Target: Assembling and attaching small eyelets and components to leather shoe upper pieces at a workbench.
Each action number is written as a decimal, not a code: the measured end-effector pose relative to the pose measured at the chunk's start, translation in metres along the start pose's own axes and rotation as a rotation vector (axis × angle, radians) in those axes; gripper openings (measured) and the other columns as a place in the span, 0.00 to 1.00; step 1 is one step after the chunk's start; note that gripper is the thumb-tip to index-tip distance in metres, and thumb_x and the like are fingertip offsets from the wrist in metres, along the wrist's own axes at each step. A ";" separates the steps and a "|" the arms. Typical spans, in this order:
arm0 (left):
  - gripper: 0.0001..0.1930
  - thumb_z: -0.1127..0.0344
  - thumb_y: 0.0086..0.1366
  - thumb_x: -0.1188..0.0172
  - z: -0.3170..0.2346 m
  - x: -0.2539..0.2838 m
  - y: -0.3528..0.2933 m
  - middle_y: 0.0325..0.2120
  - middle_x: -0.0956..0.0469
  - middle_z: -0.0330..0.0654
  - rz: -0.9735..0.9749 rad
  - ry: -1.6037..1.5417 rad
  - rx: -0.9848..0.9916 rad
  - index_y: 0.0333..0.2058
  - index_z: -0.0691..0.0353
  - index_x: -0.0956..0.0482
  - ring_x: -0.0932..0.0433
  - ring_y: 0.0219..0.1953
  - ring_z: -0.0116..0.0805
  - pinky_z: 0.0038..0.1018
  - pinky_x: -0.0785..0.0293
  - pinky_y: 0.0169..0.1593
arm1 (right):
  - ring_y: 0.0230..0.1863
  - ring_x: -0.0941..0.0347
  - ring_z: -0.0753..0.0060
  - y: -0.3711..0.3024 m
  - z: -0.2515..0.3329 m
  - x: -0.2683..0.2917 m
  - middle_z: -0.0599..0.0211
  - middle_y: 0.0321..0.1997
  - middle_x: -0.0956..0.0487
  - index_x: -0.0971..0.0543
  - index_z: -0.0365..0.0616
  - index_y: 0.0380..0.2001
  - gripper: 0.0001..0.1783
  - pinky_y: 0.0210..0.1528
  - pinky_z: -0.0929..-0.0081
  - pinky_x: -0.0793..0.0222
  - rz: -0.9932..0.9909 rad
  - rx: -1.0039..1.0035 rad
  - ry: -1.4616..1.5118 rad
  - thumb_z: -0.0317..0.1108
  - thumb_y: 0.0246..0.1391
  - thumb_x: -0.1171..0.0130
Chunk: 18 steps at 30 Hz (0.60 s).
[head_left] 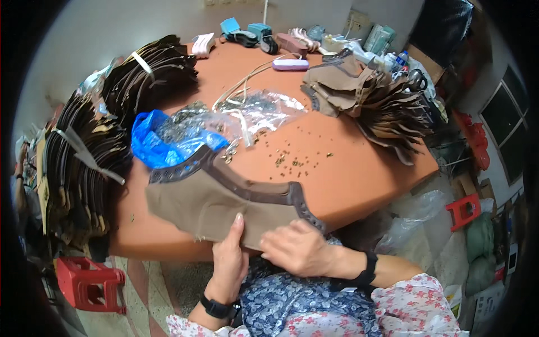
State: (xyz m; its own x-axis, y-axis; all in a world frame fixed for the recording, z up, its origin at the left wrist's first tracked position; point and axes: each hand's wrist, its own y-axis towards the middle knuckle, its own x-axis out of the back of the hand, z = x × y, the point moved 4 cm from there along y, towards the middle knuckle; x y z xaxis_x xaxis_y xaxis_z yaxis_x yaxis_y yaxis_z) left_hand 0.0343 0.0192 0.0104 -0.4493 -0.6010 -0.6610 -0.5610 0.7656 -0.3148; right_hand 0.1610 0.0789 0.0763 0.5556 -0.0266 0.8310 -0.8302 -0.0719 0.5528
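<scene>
A brown fabric shoe upper (219,210) with dark trim and rows of eyelet holes is spread at the table's near edge. My left hand (231,255) grips its lower edge, thumb on top and the other fingers underneath, out of sight. Beside it on the right, my right hand (296,247) has its fingers curled at the same edge, pinching the fabric; the fingertips are partly hidden. Beyond the upper, small brass-coloured pieces (295,164) lie scattered on the orange tabletop (359,185).
Bundled dark pieces (84,174) stand on the left, with another tied bundle (147,73) behind. A stack of brown uppers (365,95) sits at the right. A blue plastic bag (151,137) and clear bag (269,106) lie between. A red stool (90,283) stands below left.
</scene>
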 end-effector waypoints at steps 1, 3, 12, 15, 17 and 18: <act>0.19 0.69 0.66 0.43 0.002 0.003 0.001 0.48 0.27 0.43 0.012 -0.039 0.018 0.54 0.66 0.32 0.26 0.49 0.33 0.32 0.28 0.54 | 0.34 0.26 0.67 -0.001 -0.006 0.007 0.60 0.37 0.22 0.22 0.38 0.35 0.13 0.36 0.71 0.34 -0.044 -0.065 0.025 0.33 0.45 0.41; 0.20 0.68 0.66 0.42 0.004 0.005 0.002 0.50 0.27 0.44 0.019 -0.091 0.021 0.55 0.66 0.33 0.27 0.51 0.34 0.34 0.28 0.55 | 0.40 0.25 0.60 -0.009 -0.024 0.016 0.58 0.40 0.23 0.23 0.38 0.37 0.14 0.42 0.66 0.31 -0.107 -0.233 0.069 0.33 0.47 0.40; 0.22 0.67 0.66 0.42 0.014 0.017 0.001 0.52 0.28 0.46 0.158 -0.236 0.097 0.56 0.64 0.35 0.28 0.53 0.38 0.38 0.30 0.58 | 0.50 0.28 0.56 -0.031 -0.070 -0.001 0.51 0.49 0.26 0.31 0.32 0.53 0.26 0.55 0.66 0.33 -0.110 -0.937 0.550 0.37 0.55 0.40; 0.21 0.68 0.66 0.42 0.016 0.020 -0.001 0.51 0.28 0.46 0.172 -0.213 0.121 0.56 0.65 0.35 0.28 0.53 0.39 0.39 0.30 0.58 | 0.43 0.28 0.79 -0.045 -0.079 -0.022 0.66 0.41 0.24 0.29 0.32 0.52 0.21 0.47 0.80 0.31 -0.251 -1.110 1.034 0.30 0.58 0.43; 0.20 0.66 0.66 0.43 0.016 0.025 -0.002 0.51 0.27 0.47 0.187 -0.135 0.106 0.55 0.66 0.33 0.27 0.53 0.40 0.39 0.29 0.57 | 0.39 0.29 0.84 -0.050 -0.078 -0.023 0.70 0.38 0.24 0.28 0.33 0.50 0.17 0.42 0.84 0.31 -0.251 -1.111 1.179 0.26 0.58 0.45; 0.20 0.65 0.67 0.43 0.015 0.029 -0.002 0.50 0.26 0.47 0.192 -0.095 0.096 0.54 0.66 0.32 0.26 0.52 0.41 0.40 0.29 0.57 | 0.36 0.29 0.86 -0.051 -0.077 -0.025 0.72 0.37 0.24 0.27 0.34 0.49 0.15 0.40 0.86 0.31 -0.249 -1.109 1.255 0.25 0.58 0.46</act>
State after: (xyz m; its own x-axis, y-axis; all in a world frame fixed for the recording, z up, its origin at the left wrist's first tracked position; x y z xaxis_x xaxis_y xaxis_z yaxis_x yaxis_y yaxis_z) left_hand 0.0331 0.0042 -0.0184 -0.4715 -0.4216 -0.7745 -0.4009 0.8848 -0.2375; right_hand 0.1862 0.1603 0.0319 0.7447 0.6659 -0.0439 -0.6668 0.7451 -0.0100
